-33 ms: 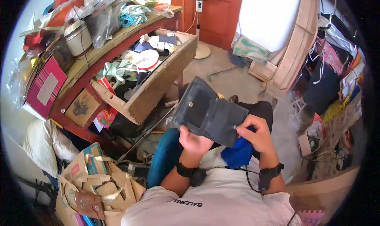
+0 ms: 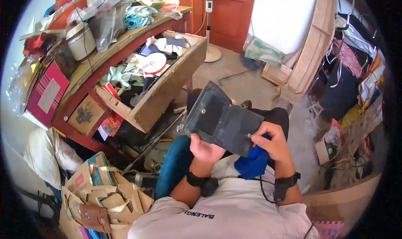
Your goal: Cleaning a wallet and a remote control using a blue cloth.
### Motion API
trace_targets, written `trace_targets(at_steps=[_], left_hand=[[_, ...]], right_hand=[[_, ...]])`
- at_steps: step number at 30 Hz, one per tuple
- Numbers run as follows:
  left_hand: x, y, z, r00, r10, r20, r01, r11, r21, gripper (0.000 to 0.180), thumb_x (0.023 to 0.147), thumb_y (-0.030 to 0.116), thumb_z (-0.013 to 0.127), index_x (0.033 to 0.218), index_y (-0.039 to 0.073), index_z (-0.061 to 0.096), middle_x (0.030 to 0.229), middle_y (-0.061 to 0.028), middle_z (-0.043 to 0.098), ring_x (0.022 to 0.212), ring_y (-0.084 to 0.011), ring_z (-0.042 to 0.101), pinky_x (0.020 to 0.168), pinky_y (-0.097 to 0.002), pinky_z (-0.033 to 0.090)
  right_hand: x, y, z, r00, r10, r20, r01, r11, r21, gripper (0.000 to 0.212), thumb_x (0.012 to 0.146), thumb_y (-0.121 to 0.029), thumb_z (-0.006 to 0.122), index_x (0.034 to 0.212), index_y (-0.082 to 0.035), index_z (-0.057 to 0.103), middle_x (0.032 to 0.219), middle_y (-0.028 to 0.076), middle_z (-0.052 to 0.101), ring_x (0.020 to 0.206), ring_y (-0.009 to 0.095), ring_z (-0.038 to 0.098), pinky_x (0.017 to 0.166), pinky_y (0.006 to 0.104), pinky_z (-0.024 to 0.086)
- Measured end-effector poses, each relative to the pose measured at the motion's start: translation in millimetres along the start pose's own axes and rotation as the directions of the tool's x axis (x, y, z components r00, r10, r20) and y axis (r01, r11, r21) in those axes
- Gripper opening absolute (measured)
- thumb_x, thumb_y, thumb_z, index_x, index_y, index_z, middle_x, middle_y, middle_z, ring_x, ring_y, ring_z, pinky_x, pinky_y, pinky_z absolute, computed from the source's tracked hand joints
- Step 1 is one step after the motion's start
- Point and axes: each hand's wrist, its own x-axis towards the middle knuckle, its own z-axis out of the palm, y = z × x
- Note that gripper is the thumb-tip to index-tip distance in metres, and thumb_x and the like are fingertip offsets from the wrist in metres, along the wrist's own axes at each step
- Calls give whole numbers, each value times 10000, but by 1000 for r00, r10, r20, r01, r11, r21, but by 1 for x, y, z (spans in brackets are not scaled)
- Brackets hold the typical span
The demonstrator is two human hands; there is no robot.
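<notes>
An unfolded black wallet (image 2: pixel 239 126), dusty, with a metal snap on each side, is spread out in front of me at a tilt. My left hand (image 2: pixel 206 150) supports its lower left side, the thumb at the edge and the fingers partly hidden behind. At the right edge, beside the snap, my right hand (image 2: pixel 271 140) pinches the wallet between thumb and forefinger. A blue cloth (image 2: pixel 253 160) hangs just under my right hand; whether the lower fingers grip it or it rests on my lap, I cannot tell.
To the left, a pulled-out wooden drawer (image 2: pixel 167 86) full of clothes juts from a cluttered red table (image 2: pixel 79 92). Paper bags (image 2: pixel 119 199) stand near left, with a brown leather piece (image 2: pixel 95 218) on them. A standing fan (image 2: pixel 212 54) is ahead; piled belongings (image 2: pixel 341 84) line the right.
</notes>
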Motion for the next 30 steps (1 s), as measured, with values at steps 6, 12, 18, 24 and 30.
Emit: trace_targets(at_steps=[6, 12, 18, 24, 30], left_hand=[[12, -11, 13, 986, -81, 144, 48, 974, 220, 1249, 625, 802, 685, 1551, 121, 196, 1574, -187, 261, 1419, -370, 326, 1157, -543, 274], [14, -17, -8, 942, -192, 276, 117, 956, 267, 1382, 473, 766, 796, 1542, 117, 208, 1572, -176, 268, 1422, -351, 326, 1165, -535, 270], [15, -13, -9, 937, -254, 240, 162, 925, 343, 1329, 509, 689, 841, 1533, 107, 224, 1554, -171, 302, 1415, -340, 342, 1156, -523, 298], [17, -14, -1, 942, -222, 251, 117, 920, 375, 1131, 653, 374, 856, 1539, 110, 205, 1525, -186, 337, 1391, -331, 380, 1135, -508, 337], [15, -15, -6, 954, -223, 203, 139, 922, 361, 1081, 660, 286, 827, 1526, 82, 213, 1506, -164, 357, 1388, -309, 382, 1141, -471, 329]], right_hand=[[-11, -2, -12, 995, 71, -71, -52, 970, 237, 149, 759, -55, 723, 677, -34, 600, 704, 38, 628, 612, 128, 600, 589, 259, 459], [-21, 6, -21, 985, 48, -167, 37, 880, 473, 194, 737, -146, 723, 672, -56, 564, 658, 70, 611, 541, 126, 566, 516, 249, 454], [-21, 6, -14, 963, 73, -260, 88, 826, 557, 179, 797, -161, 664, 723, -68, 530, 725, 72, 619, 657, 149, 575, 617, 281, 468], [-12, -8, -4, 911, 191, -364, 114, 734, 670, 151, 833, -155, 612, 750, -95, 501, 772, 57, 587, 715, 153, 547, 657, 292, 453], [-8, -3, -4, 886, 301, -351, 69, 664, 744, 162, 847, -174, 603, 752, -105, 491, 763, 24, 553, 725, 127, 525, 674, 269, 437]])
